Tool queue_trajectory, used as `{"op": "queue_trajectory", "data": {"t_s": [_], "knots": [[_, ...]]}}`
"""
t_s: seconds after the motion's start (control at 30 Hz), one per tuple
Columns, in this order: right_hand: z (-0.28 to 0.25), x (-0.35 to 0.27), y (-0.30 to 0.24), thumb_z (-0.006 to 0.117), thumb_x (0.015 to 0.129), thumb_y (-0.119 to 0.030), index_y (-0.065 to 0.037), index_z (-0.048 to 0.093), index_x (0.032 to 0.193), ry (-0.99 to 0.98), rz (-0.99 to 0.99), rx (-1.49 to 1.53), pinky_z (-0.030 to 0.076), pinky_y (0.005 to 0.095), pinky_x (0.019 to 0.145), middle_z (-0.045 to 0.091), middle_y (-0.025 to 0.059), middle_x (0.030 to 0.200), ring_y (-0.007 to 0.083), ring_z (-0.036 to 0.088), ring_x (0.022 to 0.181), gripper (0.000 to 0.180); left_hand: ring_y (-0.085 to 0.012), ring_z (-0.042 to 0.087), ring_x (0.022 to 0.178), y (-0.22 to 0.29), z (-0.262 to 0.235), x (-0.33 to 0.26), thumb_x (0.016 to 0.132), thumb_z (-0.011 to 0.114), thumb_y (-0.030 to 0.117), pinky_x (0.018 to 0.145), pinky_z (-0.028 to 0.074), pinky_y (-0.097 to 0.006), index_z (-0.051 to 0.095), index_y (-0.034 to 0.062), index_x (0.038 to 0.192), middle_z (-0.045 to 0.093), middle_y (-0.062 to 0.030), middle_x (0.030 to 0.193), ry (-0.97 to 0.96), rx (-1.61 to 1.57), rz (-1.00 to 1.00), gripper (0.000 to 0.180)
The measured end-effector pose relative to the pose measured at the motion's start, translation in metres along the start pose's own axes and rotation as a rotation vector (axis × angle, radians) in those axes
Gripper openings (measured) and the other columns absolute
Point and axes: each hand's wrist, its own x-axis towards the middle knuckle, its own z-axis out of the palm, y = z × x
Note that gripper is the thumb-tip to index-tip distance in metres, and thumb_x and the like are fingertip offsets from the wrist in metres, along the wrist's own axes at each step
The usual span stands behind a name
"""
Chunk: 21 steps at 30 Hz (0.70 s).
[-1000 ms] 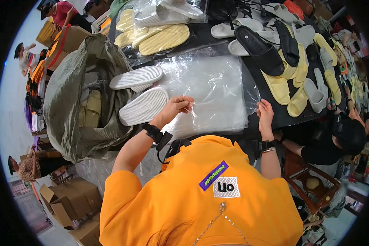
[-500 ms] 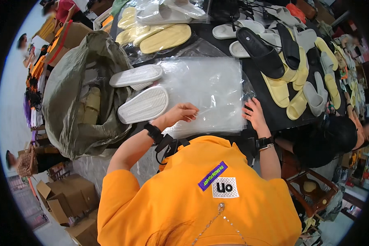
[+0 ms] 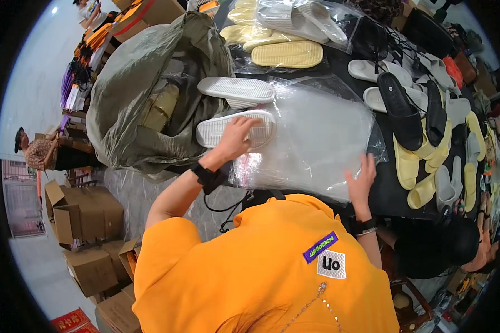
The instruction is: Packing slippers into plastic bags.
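My left hand point(image 3: 236, 139) rests on a white slipper point(image 3: 222, 130) lying sole up at the left edge of a stack of clear plastic bags point(image 3: 311, 133); its fingers curl over the slipper. A second white slipper point(image 3: 236, 89) lies just beyond it. My right hand point(image 3: 361, 180) presses flat, fingers spread, on the near right corner of the plastic bags. Both forearms reach out over my orange shirt.
A big olive sack point(image 3: 139, 94) stands open to the left. Yellow slippers point(image 3: 283, 53) lie at the back, black slippers point(image 3: 400, 108) and more yellow and white ones to the right on the dark table point(image 3: 389, 188). Cardboard boxes point(image 3: 83, 211) sit on the floor. Another person point(image 3: 39, 152) stands far left.
My left hand moved from the plastic bags' near edge leftward onto the nearer white slipper. My right hand dropped from pinching the bag's corner to pressing flat on it.
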Motion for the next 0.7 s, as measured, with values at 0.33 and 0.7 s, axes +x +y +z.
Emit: {"op": "queue_trajectory", "data": {"t_s": [0.33,0.7], "knots": [[0.03,-0.015,-0.026,0.074,0.068,-0.038,-0.021,0.034,0.139,-0.443,-0.326,-0.236,0.002,0.0644,0.103,0.014,0.0135,0.149,0.0356,0.007,0.138,0.083,-0.0401,0.024,0.13,-0.063,0.055,-0.049,0.069,0.06,0.002,0.1,0.019,-0.059,0.024,0.0225,0.141,0.025,-0.0187,0.142,0.268,0.487,-0.236,0.084],[0.028,-0.012,-0.02,0.073,0.069,-0.038,-0.019,0.036,0.138,-0.515,-0.276,-0.243,0.003,0.0629,0.104,0.016,0.0141,0.149,0.034,0.008,0.138,0.08,-0.0243,0.052,0.105,-0.08,-0.019,-0.012,0.068,0.064,0.006,0.089,0.033,-0.04,0.054,0.0126,0.111,0.057,-0.006,0.108,0.566,0.539,-0.14,0.045]]}}
